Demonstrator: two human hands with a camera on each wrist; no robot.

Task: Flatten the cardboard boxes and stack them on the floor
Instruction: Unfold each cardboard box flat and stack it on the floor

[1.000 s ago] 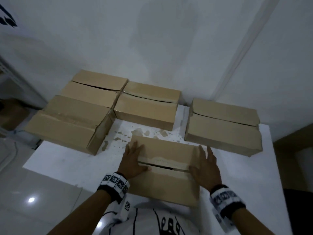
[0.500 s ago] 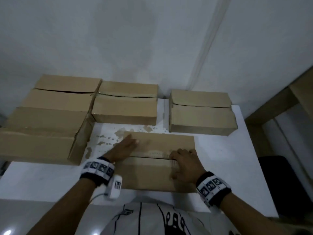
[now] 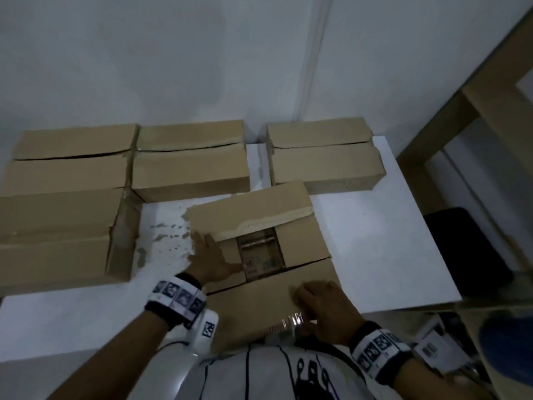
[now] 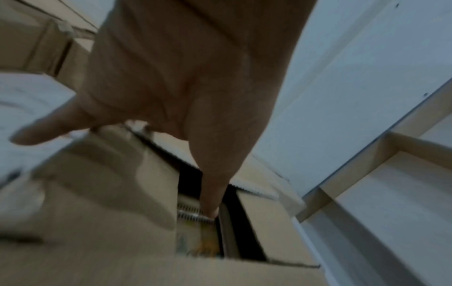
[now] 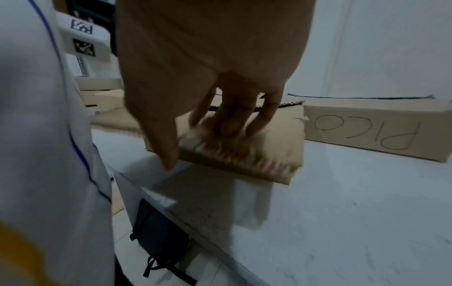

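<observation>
A brown cardboard box (image 3: 259, 209) lies on the white table (image 3: 375, 255) right in front of me, its far flap edged with torn tape. My right hand (image 3: 317, 304) pinches the near flap (image 3: 259, 301), fingers on top and thumb under its edge (image 5: 168, 160), and holds it tipped toward my body. My left hand (image 3: 219, 252) lies flat on the left inner flap, and its thumb (image 4: 208, 209) reaches into the dark gap. A printed item (image 3: 259, 255) shows inside the opening.
Other closed cardboard boxes sit at the left (image 3: 57, 235), back left (image 3: 72, 157), back middle (image 3: 190, 166) and back right (image 3: 323, 163). A wooden frame (image 3: 490, 96) stands to the right. A black bag (image 5: 156, 232) sits under the table's near edge.
The box's top seam has opened. My right hand went from the seam to the near flap and drew it toward me. The left hand stayed on the left side.
</observation>
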